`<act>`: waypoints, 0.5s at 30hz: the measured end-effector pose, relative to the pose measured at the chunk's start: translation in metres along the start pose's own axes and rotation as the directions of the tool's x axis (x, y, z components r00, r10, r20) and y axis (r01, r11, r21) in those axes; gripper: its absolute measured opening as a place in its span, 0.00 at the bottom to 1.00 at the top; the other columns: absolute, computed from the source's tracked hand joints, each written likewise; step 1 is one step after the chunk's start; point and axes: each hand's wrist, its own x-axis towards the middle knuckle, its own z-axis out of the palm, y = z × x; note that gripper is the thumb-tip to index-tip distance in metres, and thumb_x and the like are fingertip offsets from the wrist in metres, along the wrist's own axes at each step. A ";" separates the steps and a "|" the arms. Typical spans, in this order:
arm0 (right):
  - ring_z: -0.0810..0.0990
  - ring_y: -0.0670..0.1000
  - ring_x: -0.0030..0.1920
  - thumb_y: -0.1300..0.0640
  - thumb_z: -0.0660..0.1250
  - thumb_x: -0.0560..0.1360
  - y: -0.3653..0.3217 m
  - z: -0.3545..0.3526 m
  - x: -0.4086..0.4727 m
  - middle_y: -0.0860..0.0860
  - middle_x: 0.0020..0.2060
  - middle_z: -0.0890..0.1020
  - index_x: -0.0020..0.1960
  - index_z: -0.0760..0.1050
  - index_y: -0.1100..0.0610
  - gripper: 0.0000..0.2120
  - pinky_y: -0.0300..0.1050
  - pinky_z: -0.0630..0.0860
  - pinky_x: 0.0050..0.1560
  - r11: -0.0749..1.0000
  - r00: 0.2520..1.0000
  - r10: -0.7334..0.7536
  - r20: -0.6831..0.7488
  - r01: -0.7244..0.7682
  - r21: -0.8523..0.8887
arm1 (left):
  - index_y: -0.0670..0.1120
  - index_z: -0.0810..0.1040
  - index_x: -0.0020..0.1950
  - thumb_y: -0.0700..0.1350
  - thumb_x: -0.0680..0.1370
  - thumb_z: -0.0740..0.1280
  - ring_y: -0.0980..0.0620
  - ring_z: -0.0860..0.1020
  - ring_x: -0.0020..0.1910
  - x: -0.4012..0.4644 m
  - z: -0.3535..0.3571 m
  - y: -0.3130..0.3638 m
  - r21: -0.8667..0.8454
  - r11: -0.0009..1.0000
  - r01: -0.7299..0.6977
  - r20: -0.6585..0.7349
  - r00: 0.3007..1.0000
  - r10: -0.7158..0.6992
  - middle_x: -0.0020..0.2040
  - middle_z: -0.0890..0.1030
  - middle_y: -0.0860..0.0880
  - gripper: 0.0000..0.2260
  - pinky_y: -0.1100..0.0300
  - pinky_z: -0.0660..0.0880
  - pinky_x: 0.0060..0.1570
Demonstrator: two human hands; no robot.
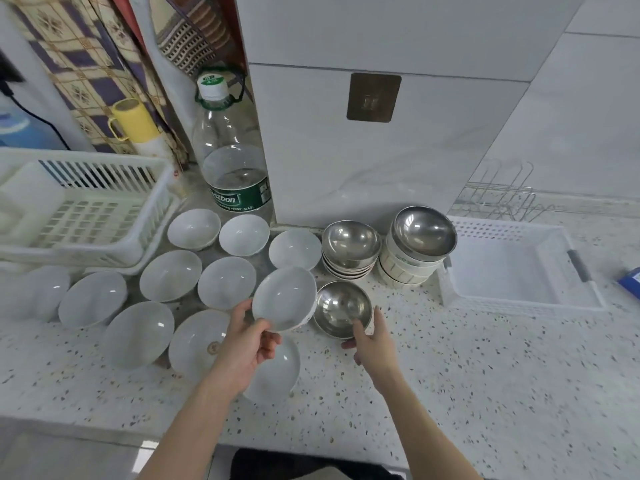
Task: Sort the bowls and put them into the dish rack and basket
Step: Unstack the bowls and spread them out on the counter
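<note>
The left hand [247,344] pinches the near rim of a white bowl [284,297], thumb inside, holding it tilted above the speckled counter [467,368]. Just right of that grip, the right hand [372,342] grips the near rim of a steel bowl [341,308], touching the white one. Beyond stand stacked bowls [351,252]; the white basket [519,303] lies farther right, the dish rack [86,209] far left.

A pale speckled terrazzo worktop [467,368] runs the width of the view, meeting a white marbled tile wall [571,109] at the right. A white tiled pillar [363,168] juts forward at the centre, carrying a brown square adhesive hook plate [373,97] (its hook is too blurred to make out). Patterned checked fabric [79,64] hangs at the upper left, and soft light glints off the tiles.
</note>
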 end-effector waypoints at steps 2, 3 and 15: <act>0.74 0.47 0.29 0.43 0.60 0.80 0.001 -0.007 -0.002 0.51 0.41 0.86 0.80 0.46 0.48 0.35 0.41 0.78 0.33 0.999 0.999 0.029 0.045 -0.028 -0.016 | 0.54 0.70 0.65 0.33 0.79 0.61 0.53 0.76 0.26 -0.007 0.006 -0.004 0.023 0.999 -0.025 -0.003 1.000 0.025 0.30 0.82 0.44 0.20 0.63 0.72 0.23; 0.76 0.47 0.34 0.41 0.59 0.80 0.002 -0.011 -0.004 0.53 0.46 0.86 0.80 0.48 0.49 0.34 0.44 0.79 0.40 0.998 0.998 0.039 0.049 -0.036 -0.050 | 0.55 0.70 0.65 0.33 0.79 0.62 0.53 0.77 0.25 -0.010 0.009 -0.006 0.049 0.998 -0.036 0.004 0.999 0.036 0.30 0.82 0.44 0.21 0.63 0.72 0.23; 0.76 0.40 0.27 0.43 0.65 0.74 0.025 -0.045 -0.060 0.50 0.31 0.83 0.56 0.78 0.51 0.16 0.37 0.70 0.31 0.987 0.963 -0.151 0.222 0.158 -0.017 | 0.64 0.66 0.64 0.36 0.79 0.60 0.52 0.79 0.27 -0.054 0.041 -0.059 0.386 0.918 -0.095 0.193 0.981 0.021 0.29 0.82 0.46 0.23 0.61 0.75 0.28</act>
